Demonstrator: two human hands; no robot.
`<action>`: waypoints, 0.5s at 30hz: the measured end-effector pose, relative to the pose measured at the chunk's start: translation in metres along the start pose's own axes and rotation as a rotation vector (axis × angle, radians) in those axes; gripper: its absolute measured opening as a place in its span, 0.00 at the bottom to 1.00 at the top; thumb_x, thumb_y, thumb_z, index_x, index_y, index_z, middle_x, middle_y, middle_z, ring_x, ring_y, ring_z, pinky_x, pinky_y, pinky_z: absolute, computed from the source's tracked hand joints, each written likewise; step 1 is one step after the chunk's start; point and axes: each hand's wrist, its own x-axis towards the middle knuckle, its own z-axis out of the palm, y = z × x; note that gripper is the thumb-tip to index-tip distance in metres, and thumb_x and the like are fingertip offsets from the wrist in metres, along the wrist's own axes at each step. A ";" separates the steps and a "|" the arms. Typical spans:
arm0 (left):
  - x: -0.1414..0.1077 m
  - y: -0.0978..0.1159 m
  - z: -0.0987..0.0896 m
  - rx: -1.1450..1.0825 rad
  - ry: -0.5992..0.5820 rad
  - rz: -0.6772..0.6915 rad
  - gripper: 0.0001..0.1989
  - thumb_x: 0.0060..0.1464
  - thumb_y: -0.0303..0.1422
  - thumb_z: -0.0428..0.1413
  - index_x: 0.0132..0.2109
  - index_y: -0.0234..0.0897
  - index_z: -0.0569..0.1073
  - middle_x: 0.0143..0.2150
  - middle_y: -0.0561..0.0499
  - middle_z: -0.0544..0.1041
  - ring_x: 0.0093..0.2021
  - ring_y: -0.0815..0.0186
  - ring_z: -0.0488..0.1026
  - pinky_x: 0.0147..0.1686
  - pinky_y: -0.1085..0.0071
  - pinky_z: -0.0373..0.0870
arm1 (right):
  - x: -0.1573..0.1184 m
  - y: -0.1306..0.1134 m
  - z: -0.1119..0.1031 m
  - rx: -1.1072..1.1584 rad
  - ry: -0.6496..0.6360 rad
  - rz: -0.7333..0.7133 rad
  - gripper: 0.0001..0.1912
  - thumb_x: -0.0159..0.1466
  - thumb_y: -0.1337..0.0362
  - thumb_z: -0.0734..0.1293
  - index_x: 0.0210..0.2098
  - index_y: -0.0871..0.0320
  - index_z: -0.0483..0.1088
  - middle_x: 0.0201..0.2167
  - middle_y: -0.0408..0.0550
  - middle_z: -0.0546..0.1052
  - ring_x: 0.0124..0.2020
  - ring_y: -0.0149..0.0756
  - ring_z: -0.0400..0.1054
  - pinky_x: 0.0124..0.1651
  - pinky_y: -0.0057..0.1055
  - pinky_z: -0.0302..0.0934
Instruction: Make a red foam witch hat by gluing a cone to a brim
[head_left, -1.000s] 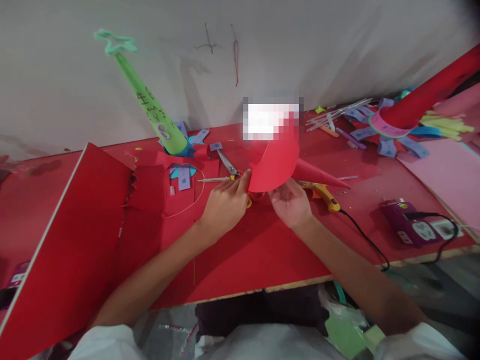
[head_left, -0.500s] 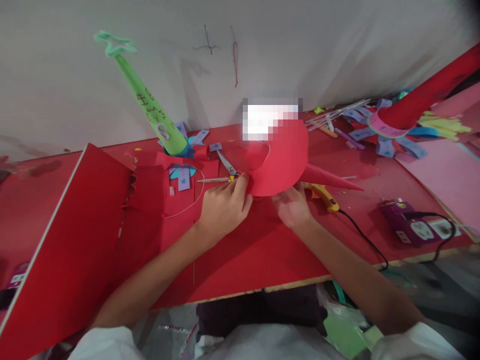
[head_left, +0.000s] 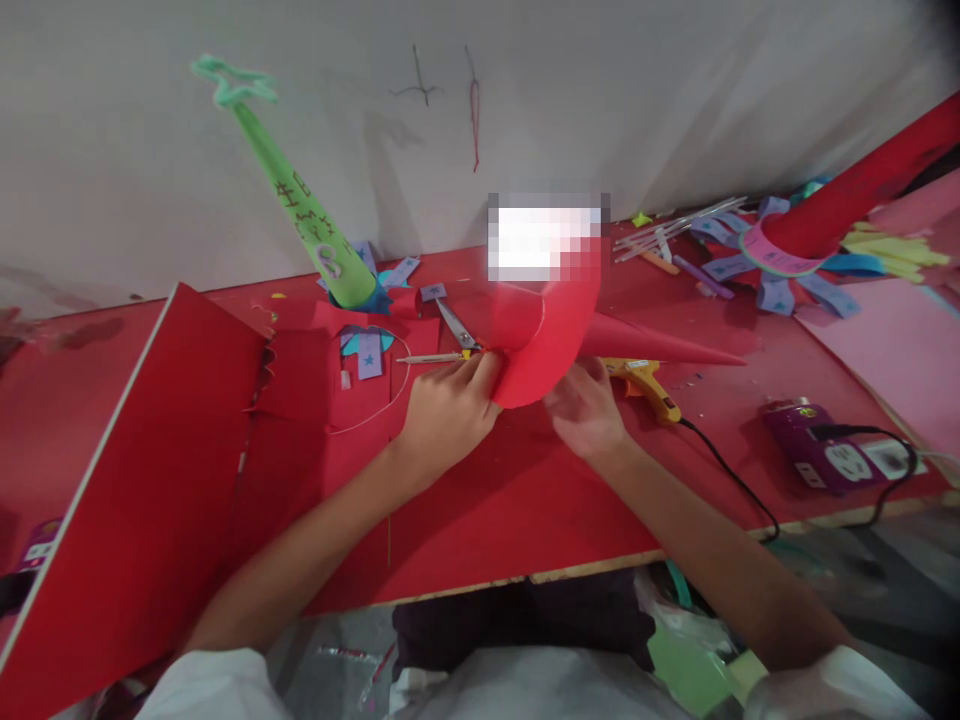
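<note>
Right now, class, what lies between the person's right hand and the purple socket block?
The yellow glue gun and its black cord lie there, as the head view shows.

The only view looks from the head, above and behind the left hand (head_left: 450, 412) and right hand (head_left: 589, 408), facing forward and down, near enough to span the table (head_left: 480, 520) around them and the wall (head_left: 315, 60) beyond.

Behind the red table (head_left: 465, 520) rises a plain grey-white wall (head_left: 322, 60), lightly shadowed. Below the table's near edge, the grey floor (head_left: 322, 665) shows, dimly lit.
</note>
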 end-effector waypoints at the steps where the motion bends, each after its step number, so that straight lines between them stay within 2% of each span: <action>1: 0.000 -0.002 0.001 -0.003 -0.025 -0.016 0.07 0.62 0.24 0.55 0.45 0.35 0.75 0.33 0.50 0.83 0.30 0.61 0.80 0.27 0.64 0.61 | -0.001 -0.001 0.003 -0.001 -0.003 -0.010 0.18 0.51 0.61 0.84 0.26 0.49 0.70 0.31 0.34 0.84 0.39 0.38 0.83 0.44 0.37 0.80; 7: 0.000 -0.007 0.002 -0.079 -0.174 -0.144 0.16 0.56 0.24 0.56 0.51 0.36 0.76 0.37 0.47 0.84 0.33 0.59 0.81 0.28 0.65 0.58 | -0.006 -0.004 0.009 -0.103 0.016 -0.001 0.17 0.53 0.52 0.82 0.33 0.46 0.74 0.36 0.36 0.86 0.39 0.38 0.83 0.37 0.32 0.78; 10: 0.001 -0.008 0.001 -0.149 -0.185 -0.200 0.15 0.57 0.24 0.54 0.51 0.37 0.76 0.41 0.46 0.85 0.34 0.59 0.80 0.29 0.65 0.58 | -0.004 0.000 0.003 -0.144 0.033 -0.037 0.17 0.54 0.49 0.82 0.35 0.46 0.75 0.40 0.37 0.87 0.42 0.40 0.83 0.41 0.37 0.79; 12: 0.003 -0.009 0.001 -0.218 -0.171 -0.237 0.13 0.60 0.25 0.54 0.50 0.36 0.77 0.41 0.45 0.84 0.34 0.60 0.80 0.30 0.66 0.59 | -0.003 0.004 -0.002 -0.184 0.045 -0.086 0.17 0.53 0.50 0.82 0.34 0.46 0.74 0.38 0.37 0.86 0.41 0.42 0.82 0.45 0.41 0.80; 15: 0.004 -0.009 0.000 -0.409 -0.141 -0.282 0.12 0.61 0.25 0.54 0.49 0.36 0.77 0.40 0.47 0.84 0.34 0.63 0.79 0.32 0.68 0.62 | -0.004 0.008 -0.008 -0.246 0.033 -0.124 0.18 0.54 0.52 0.83 0.31 0.47 0.72 0.27 0.37 0.80 0.37 0.42 0.80 0.47 0.43 0.79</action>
